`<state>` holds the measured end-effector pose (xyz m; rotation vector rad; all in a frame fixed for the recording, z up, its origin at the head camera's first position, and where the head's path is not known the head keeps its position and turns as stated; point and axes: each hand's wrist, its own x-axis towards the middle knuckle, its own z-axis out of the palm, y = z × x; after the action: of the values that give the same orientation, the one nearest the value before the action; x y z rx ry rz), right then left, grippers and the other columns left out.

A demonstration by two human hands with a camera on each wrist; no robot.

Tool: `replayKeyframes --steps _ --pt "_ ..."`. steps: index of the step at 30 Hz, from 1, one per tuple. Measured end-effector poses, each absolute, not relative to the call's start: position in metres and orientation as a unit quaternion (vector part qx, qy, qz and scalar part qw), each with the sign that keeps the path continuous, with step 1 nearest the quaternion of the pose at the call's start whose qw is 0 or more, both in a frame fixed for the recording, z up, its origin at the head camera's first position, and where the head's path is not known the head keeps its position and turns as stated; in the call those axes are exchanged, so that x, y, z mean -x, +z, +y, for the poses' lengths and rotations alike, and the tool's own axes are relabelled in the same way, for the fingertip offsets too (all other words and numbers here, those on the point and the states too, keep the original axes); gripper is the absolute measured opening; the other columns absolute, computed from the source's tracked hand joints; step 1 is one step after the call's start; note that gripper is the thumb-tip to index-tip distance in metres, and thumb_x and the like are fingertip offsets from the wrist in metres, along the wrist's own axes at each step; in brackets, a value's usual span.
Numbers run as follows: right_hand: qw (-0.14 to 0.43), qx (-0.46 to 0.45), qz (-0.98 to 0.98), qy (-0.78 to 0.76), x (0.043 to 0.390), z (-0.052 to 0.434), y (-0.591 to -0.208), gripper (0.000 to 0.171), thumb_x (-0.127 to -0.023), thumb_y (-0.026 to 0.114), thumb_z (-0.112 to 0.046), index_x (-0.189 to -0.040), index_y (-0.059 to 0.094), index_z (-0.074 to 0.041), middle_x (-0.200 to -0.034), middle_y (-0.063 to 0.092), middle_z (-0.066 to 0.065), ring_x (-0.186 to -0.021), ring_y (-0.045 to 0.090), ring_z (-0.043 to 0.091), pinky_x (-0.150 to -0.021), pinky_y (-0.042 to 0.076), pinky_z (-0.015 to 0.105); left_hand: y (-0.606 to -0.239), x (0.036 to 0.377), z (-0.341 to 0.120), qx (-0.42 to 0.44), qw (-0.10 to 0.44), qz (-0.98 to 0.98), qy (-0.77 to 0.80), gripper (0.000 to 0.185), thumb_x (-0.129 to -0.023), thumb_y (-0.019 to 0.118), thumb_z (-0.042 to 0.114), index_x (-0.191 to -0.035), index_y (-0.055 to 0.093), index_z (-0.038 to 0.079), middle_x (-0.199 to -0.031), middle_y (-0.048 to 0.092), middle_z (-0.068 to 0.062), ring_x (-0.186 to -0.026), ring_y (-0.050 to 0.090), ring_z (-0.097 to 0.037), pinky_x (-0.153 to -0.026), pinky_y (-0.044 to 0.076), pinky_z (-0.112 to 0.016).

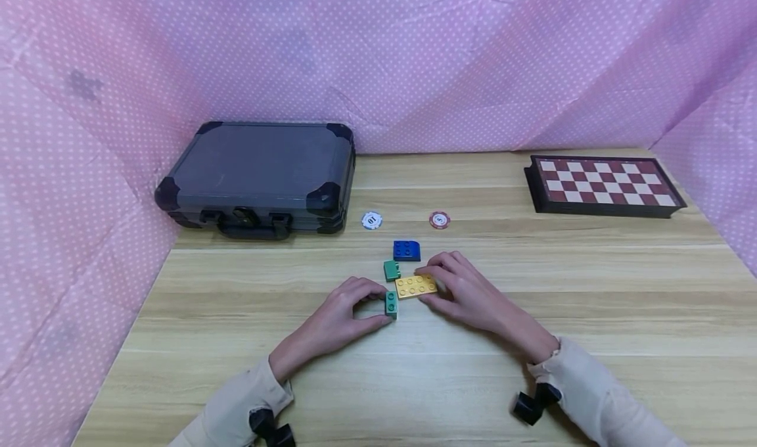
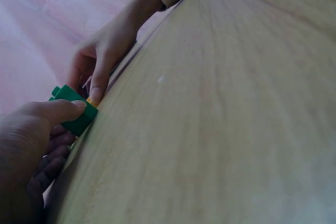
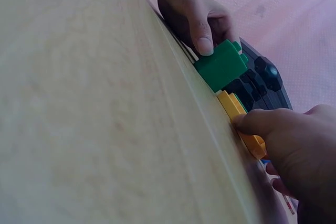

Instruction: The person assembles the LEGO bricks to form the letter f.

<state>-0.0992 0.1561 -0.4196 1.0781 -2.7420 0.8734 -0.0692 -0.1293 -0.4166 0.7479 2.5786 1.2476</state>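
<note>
Two hands work on a wooden table (image 1: 532, 315), seen from above, among four toy bricks. The left hand (image 1: 340, 319) pinches one small teal brick (image 1: 391, 304) between thumb and curled fingers; the brick stands on the table, touching the near left corner of a flat yellow plate (image 1: 416, 285). The right hand (image 1: 467, 289) grips that yellow plate at its right end, thumb on the near edge, fingers curled over the far edge. A second green brick (image 1: 391, 269) sits against the plate's far left corner. One blue brick (image 1: 407, 250) lies just behind it, apart from both hands.

Further back lie two round chips: one white chip (image 1: 371, 220) and one red chip (image 1: 439, 220), side by side and well apart from the bricks. One dark grey case (image 1: 260, 171), closed, rests at the back left. One red-and-white chessboard (image 1: 603, 183) lies at the back right. Pink dotted cloth (image 1: 414, 52) surrounds the table on three sides. Both arms wear pale sleeves.
</note>
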Motion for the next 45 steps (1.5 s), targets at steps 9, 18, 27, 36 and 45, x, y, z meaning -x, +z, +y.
replayKeyframes --steps 9,18,27,36,45 --pt "0.04 -0.356 -0.89 0.281 0.099 0.156 -0.419 0.041 -0.092 0.081 -0.024 -0.128 0.071 -0.007 -0.119 0.059 0.003 -0.106 0.05 0.018 -0.084 0.048 0.036 -0.417 0.069 -0.129 -0.251 0.088 0.868 0.42 0.037 -0.091 0.082 0.029 -0.125 0.07 0.02 -0.121 0.064 0.01 -0.114 0.055 -0.008 -0.096 0.051 -0.039" --pt "0.03 -0.345 -0.887 0.304 0.096 0.155 -0.419 0.038 -0.092 0.082 -0.025 -0.125 0.072 -0.009 -0.117 0.059 0.0 -0.105 0.049 0.015 -0.082 0.048 0.035 -0.417 0.068 -0.129 -0.248 0.091 0.868 0.42 0.038 -0.092 0.082 0.031 -0.126 0.069 0.02 -0.121 0.064 0.01 -0.112 0.056 -0.009 -0.095 0.051 -0.039" --pt "0.021 -0.329 -0.886 0.327 0.092 0.156 -0.416 0.038 -0.093 0.08 -0.027 -0.126 0.072 -0.01 -0.118 0.057 -0.002 -0.106 0.048 0.014 -0.082 0.048 0.033 -0.418 0.068 -0.13 -0.247 0.095 0.868 0.421 0.038 -0.093 0.081 0.032 -0.127 0.069 0.02 -0.122 0.064 0.009 -0.112 0.056 -0.01 -0.095 0.051 -0.04" --pt "0.024 -0.313 -0.881 0.353 0.09 0.156 -0.409 0.036 -0.093 0.08 -0.025 -0.125 0.072 -0.011 -0.12 0.057 -0.001 -0.108 0.048 0.016 -0.081 0.048 0.032 -0.417 0.069 -0.129 -0.247 0.096 0.868 0.42 0.037 -0.093 0.081 0.033 -0.126 0.069 0.02 -0.123 0.064 0.007 -0.113 0.056 -0.01 -0.096 0.051 -0.041" --pt "0.029 -0.311 -0.873 0.375 0.089 0.156 -0.407 0.035 -0.093 0.081 -0.023 -0.125 0.072 -0.012 -0.122 0.056 -0.002 -0.11 0.047 0.015 -0.081 0.048 0.031 -0.416 0.069 -0.129 -0.254 0.09 0.866 0.421 0.036 -0.093 0.08 0.032 -0.125 0.069 0.02 -0.122 0.064 0.008 -0.113 0.056 -0.01 -0.096 0.051 -0.04"
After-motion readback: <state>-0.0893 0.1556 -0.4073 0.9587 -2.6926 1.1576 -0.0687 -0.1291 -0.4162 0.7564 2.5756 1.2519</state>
